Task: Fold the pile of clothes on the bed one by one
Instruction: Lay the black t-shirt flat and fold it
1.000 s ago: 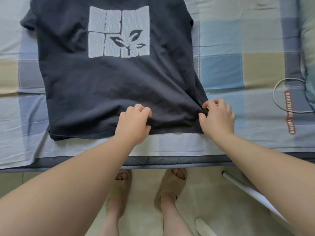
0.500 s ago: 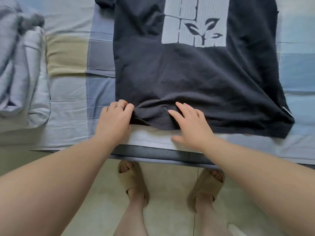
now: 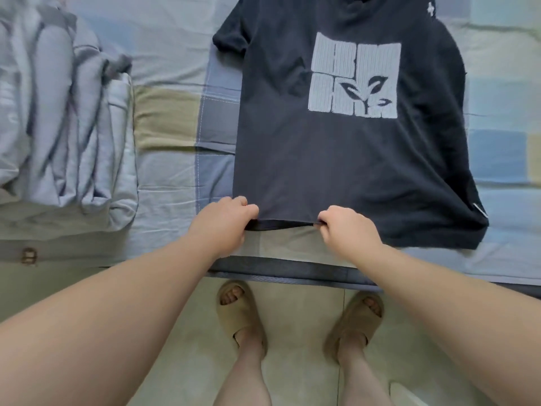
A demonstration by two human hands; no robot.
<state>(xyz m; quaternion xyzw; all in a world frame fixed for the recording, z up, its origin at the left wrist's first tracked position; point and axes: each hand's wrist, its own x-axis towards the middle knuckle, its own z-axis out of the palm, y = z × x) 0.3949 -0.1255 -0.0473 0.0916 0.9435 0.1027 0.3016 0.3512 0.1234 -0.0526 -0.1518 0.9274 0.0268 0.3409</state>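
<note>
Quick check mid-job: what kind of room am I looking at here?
Probably a bedroom: a bed with a checked sheet, a dark T-shirt spread on it, a pile of pale grey fabric at its left, tiled floor underfoot.

A bed (image 3: 164, 183) fills the upper part of the view, covered by a sheet (image 3: 167, 118) patched in pale blue, grey-blue, beige and white squares, with a dark band (image 3: 292, 269) running along its near edge. Below it lies a floor (image 3: 301, 326) of pale, glossy tiles with thin grout lines, in soft, even light.
</note>
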